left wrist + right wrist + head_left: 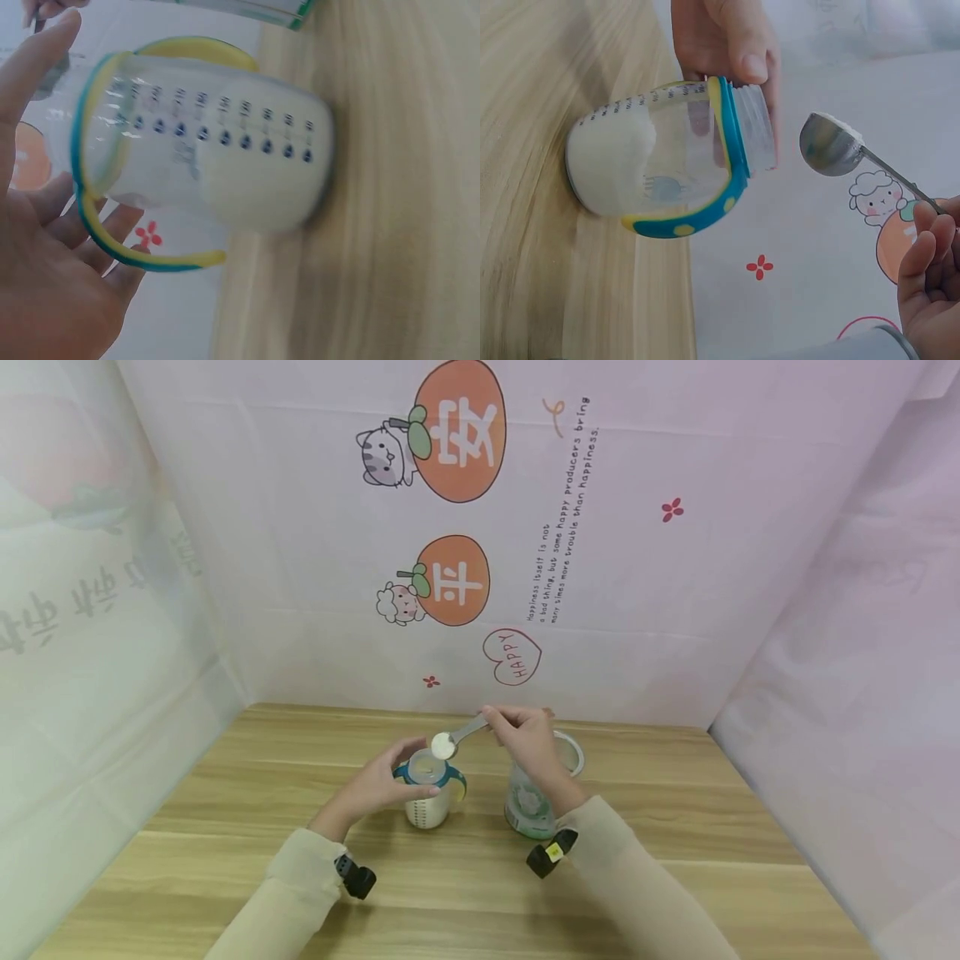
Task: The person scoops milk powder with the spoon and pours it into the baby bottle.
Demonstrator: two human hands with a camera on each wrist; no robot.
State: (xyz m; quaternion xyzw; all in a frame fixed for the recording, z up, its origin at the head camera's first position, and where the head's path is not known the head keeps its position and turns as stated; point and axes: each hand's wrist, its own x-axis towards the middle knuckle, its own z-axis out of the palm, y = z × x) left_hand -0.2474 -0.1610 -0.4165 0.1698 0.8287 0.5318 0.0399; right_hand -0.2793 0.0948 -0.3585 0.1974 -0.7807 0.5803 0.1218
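Note:
A clear baby bottle [429,810] with blue-and-yellow handles stands upright and uncapped, white contents in its lower part, as the right wrist view shows. My left hand [375,787] holds it about the neck, thumb on the near side and fingers behind. Between thumb and fingers of my right hand [527,743] is the handle of a metal measuring spoon [829,150]. White powder [443,745] heaps in the spoon's round bowl, just above the bottle's mouth and apart from it. Below the right hand stands an open can [528,806], partly hidden by that hand and wrist.
The wooden table [435,910] ends at a white printed cloth [622,668] hung behind it. More cloth hangs at the left and right sides. The can is a short way right of the bottle.

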